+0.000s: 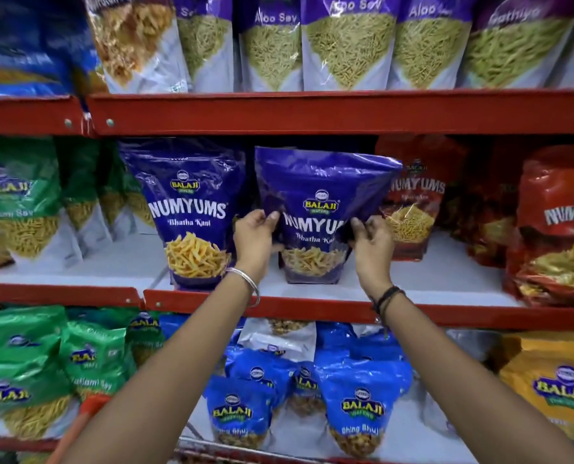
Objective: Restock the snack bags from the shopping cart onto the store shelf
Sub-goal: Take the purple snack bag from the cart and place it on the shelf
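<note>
A purple Numyums snack bag (322, 182) stands upright on the middle shelf (312, 304), its bottom resting on the white shelf board. My left hand (253, 239) grips its left edge and my right hand (372, 242) grips its right edge, both at mid-height. A second, matching purple Numyums bag (188, 209) stands just to its left, untouched. The shopping cart shows only as an orange handle (84, 416) and a bit of wire rim at the bottom edge.
Red Numyums bags (416, 202) stand right of the held bag and green bags (21, 202) fill the shelf's left. Aloo Sev bags (349, 45) line the shelf above. Blue Balaji bags (359, 403) sit below, with a yellow bag (553, 383) at right.
</note>
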Demonstrator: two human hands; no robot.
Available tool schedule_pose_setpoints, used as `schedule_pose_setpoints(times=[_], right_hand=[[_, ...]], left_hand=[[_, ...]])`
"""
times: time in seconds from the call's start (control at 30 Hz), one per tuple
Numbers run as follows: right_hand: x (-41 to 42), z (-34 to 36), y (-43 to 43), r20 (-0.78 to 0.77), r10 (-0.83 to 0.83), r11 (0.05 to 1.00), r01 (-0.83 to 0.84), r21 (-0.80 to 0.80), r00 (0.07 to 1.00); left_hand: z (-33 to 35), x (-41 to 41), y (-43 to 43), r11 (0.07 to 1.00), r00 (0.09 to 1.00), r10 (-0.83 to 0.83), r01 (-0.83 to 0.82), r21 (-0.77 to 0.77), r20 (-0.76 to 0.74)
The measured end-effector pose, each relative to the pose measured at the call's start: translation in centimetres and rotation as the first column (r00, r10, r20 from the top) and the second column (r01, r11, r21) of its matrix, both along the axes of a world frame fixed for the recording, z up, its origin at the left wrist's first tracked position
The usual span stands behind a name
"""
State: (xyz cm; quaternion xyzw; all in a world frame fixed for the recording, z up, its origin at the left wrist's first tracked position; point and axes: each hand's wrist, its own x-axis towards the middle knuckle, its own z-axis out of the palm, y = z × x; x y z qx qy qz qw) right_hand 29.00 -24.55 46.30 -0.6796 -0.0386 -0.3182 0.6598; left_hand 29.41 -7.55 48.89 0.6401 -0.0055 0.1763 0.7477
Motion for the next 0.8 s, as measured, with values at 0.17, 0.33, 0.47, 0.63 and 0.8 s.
schedule_pose_setpoints(times=[0.17,0.33,0.47,0.63,0.8], right_hand=[[4.9,0.7,-0.7,-0.112,0.038,0.997,-0.044,-0.058,0.993],[4.7,0.0,-1.9,-0.29,0.131,0.987,-0.153,-0.054,0.948],[4.1,-2.2,-2.1,-0.482,0.211,0.947,-0.3,-0.114,0.85],[2.6,-2.2,-1.8,-0.453,0.197,0.958,-0.269,-0.1,0.87],[0.0,-2.0,-1.9,-0.445,0.254,0.939,-0.33,-0.1,0.859]], left_hand=[[1.5,4.9,-0.2,0.991,0.993,0.072,-0.061,0.118,-0.093],[-1.6,4.6,0.2,0.932,0.997,0.071,-0.068,0.357,0.005],[-3.9,2.3,-0.2,0.888,0.99,-0.098,0.133,0.441,-0.102],[-4.3,0.6,0.4,0.894,0.972,-0.178,0.226,0.387,-0.156],[-4.8,-1.5,1.4,0.89,0.964,-0.198,0.251,0.38,-0.175]])
